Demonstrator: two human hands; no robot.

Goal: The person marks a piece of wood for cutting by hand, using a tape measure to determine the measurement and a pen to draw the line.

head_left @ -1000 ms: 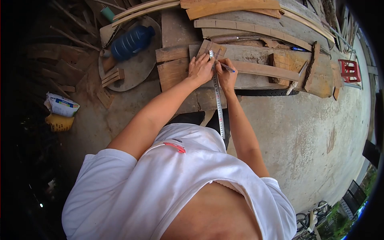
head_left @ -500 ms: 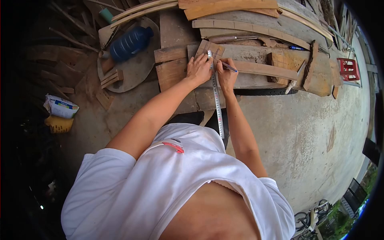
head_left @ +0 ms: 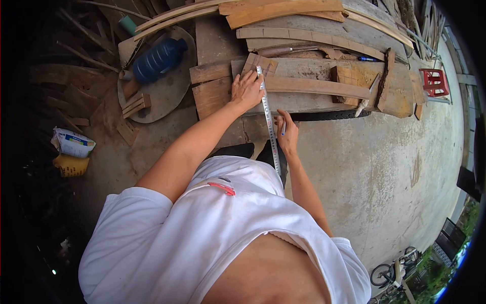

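Observation:
My left hand presses the top end of a white tape measure against a small wooden piece on the workbench. The tape runs from there down towards my body. My right hand is off the wood, just right of the tape, with a pen held in its curled fingers. A curved wooden strip lies to the right of my left hand on the grey board.
Curved wood strips lie across the back. A large blue bottle rests on a round board at the left. Wood blocks, a blue pen and a red crate are to the right.
My right hand has moved down from the wooden piece towards my body, carrying the pen. My left hand stays on the tape and wood. The whole view has shifted slightly.

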